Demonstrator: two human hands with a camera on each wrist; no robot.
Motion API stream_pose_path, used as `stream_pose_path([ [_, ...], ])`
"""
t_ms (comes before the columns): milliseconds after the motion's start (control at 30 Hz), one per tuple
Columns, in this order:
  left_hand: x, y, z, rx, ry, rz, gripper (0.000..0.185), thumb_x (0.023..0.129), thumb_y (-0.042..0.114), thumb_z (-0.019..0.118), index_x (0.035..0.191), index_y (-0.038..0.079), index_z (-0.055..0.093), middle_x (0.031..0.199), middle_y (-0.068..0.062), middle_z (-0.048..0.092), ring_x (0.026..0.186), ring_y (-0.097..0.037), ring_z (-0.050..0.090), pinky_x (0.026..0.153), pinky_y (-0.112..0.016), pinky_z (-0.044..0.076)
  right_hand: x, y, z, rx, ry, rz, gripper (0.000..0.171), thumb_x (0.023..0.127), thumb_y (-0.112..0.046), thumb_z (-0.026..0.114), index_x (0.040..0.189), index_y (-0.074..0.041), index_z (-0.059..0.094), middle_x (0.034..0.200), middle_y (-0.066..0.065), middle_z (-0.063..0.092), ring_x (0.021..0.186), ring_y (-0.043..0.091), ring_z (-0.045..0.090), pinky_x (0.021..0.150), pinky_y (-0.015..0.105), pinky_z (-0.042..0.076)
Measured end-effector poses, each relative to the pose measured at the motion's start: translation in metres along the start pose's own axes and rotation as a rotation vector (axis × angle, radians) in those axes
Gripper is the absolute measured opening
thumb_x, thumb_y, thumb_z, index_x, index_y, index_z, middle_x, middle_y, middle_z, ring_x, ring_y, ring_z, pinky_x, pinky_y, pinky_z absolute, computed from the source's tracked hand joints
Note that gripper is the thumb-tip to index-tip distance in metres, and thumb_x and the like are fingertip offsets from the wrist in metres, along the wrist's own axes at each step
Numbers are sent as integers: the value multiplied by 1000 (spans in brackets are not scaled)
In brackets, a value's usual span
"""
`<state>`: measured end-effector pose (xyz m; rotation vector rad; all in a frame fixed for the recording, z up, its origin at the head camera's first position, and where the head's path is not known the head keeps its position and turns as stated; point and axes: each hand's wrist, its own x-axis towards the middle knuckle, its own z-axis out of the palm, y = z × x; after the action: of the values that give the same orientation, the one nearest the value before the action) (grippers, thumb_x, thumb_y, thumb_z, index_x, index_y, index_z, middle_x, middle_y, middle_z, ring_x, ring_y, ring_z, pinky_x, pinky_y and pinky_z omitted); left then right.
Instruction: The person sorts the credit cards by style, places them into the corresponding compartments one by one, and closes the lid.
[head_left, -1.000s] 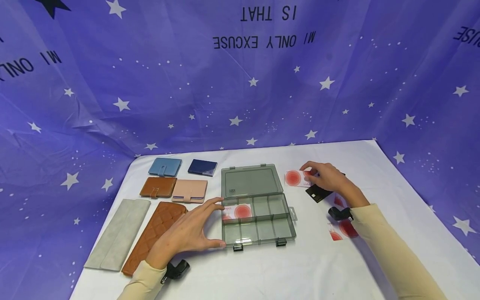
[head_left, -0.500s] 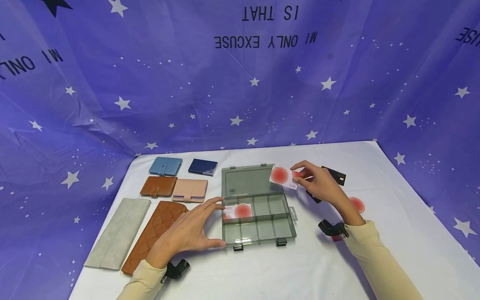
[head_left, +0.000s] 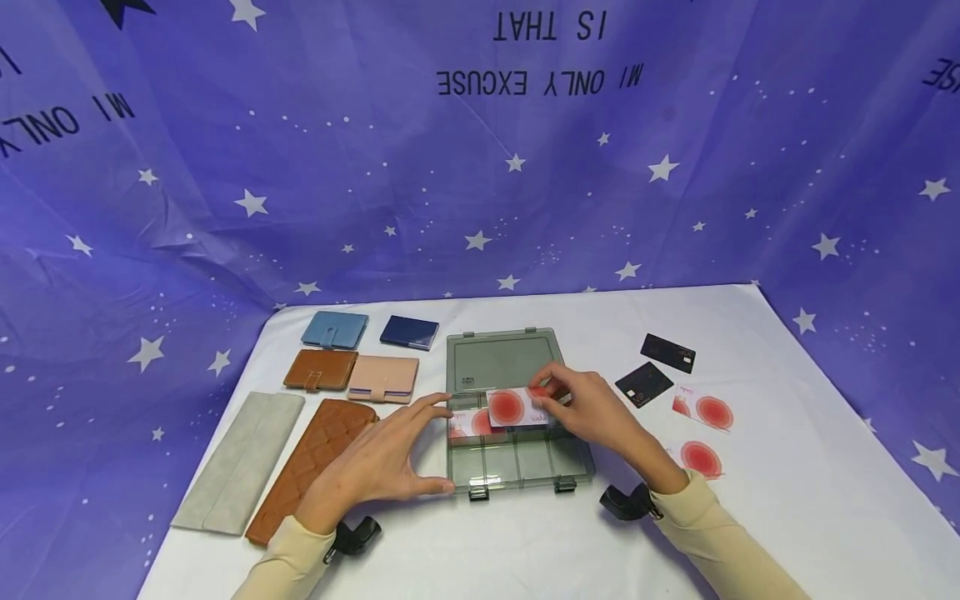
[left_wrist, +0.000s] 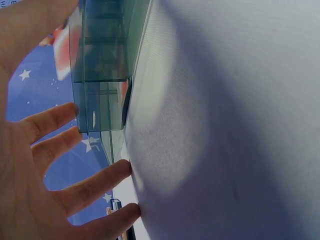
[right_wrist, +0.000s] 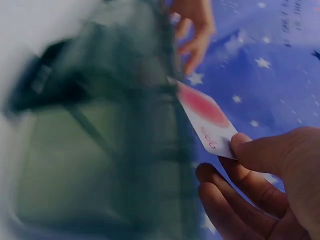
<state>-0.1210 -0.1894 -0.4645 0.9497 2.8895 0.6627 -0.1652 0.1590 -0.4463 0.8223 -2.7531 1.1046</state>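
A: Nearest us, the left hand (head_left: 375, 467) is spread, thumb and fingers braced against the left end of the clear compartment box (head_left: 517, 458) on the desk (head_left: 525, 550). It holds nothing.

B: And the right hand (head_left: 592, 412) pinches a white card with a red disc (head_left: 513, 408) by its right edge, just above the box's back row, next to another card (head_left: 468, 421) already lying in the far-left compartment.

A: I'd say level the card over one compartment before lowering it, so no corner catches a divider, with the left hand steadying the box.

B: Beyond them, two black cards (head_left: 656, 367) and more red-disc cards (head_left: 705, 410) lie to the right, and wallets (head_left: 348, 375) to the left.

A: The card's small print is too fine to read. On the starry backdrop (head_left: 225, 167), upside down, I can make out "MI ONLY EXCUSE" and "IS THAT".
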Motion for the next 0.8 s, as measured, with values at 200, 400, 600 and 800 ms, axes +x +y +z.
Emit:
stream_pose_path([
  [200, 0, 0, 1, 4, 2, 1, 96, 79, 76, 83, 154, 23, 55, 172, 2, 39, 146, -33, 54, 103, -59, 54, -3, -5, 20, -73, -8, -14, 20, 97, -17, 83, 112, -21, 71, 89, -11, 79, 82, 7, 76, 74, 34, 59],
  [400, 0, 0, 1, 15, 8, 6, 95, 79, 75, 83, 153, 22, 56, 172, 2, 39, 146, -33, 54, 103, -59, 54, -6, -4, 29, -117, -10, -47, 17, 99, -19, 81, 113, -23, 72, 91, -10, 80, 82, 7, 76, 73, 35, 60],
  [600, 0, 0, 1, 10, -3, -1, 94, 80, 75, 82, 153, 24, 55, 172, 3, 38, 147, -33, 53, 104, -59, 53, -8, -8, 35, -136, -68, -50, 25, 104, -27, 75, 128, -21, 74, 109, -9, 78, 94, 6, 73, 80, 35, 59],
  [800, 1, 0, 1, 10, 13, 11, 96, 78, 74, 84, 154, 24, 54, 171, 1, 40, 146, -32, 54, 101, -58, 55, -10, -15, 40, -156, -129, -24, 40, 110, -38, 63, 142, -14, 68, 129, -1, 73, 114, 16, 72, 96, 46, 58],
])
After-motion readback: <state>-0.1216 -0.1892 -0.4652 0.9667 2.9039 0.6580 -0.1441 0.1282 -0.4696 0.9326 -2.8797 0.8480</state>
